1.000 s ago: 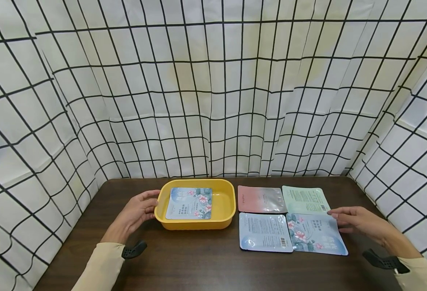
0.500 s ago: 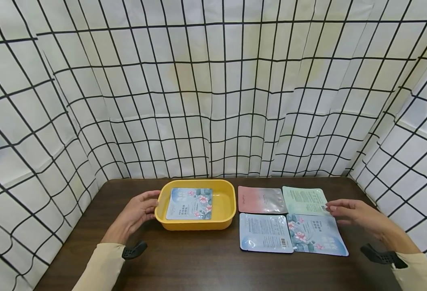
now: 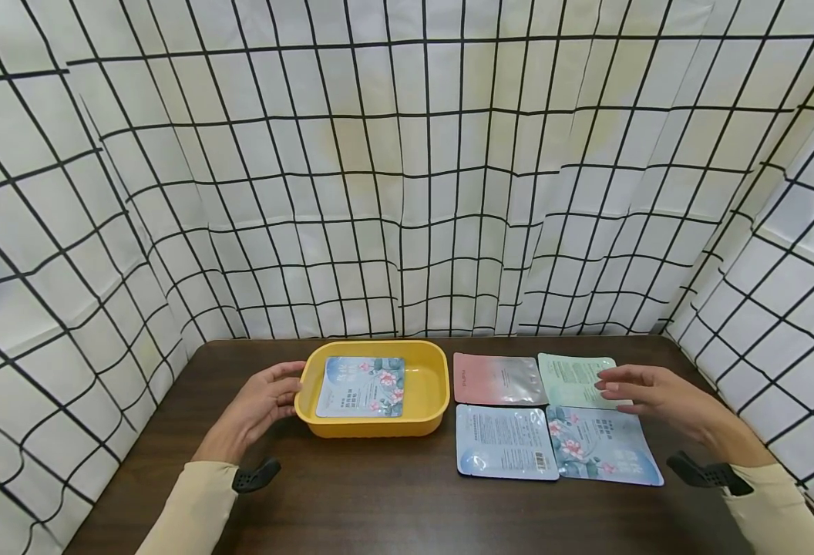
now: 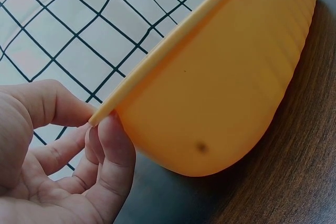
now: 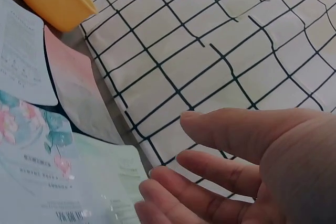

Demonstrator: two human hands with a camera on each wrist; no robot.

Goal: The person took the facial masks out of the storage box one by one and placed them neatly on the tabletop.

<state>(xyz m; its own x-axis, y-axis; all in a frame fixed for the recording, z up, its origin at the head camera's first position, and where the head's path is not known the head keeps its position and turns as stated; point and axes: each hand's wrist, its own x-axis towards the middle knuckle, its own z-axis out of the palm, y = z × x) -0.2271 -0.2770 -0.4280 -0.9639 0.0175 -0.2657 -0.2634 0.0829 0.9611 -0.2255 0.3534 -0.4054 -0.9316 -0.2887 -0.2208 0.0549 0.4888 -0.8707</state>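
My left hand [image 3: 261, 401] pinches the left rim of a yellow plastic basin [image 3: 442, 393] between thumb and fingers, as the left wrist view shows up close. Inside the basin lies a blue floral sheet mask packet [image 3: 361, 388]. Over on the right, my right hand [image 3: 664, 401] hovers with relaxed fingers and nothing in them, above the right edge of a green packet [image 3: 576, 380]. Just below that hand lies another blue floral packet [image 3: 604, 447]. To its left is a blue packet with printed text [image 3: 506, 443], and behind that a pink packet [image 3: 497, 379].
The packets lie flat in two rows on a dark wooden table [image 3: 379, 493], right of the basin. A white curtain with black grid lines [image 3: 407, 193] closes off the back and both sides.
My right hand has left the edge of the blue floral packet and moved left and away from me, over the green packet. The left hand stays on the basin rim.
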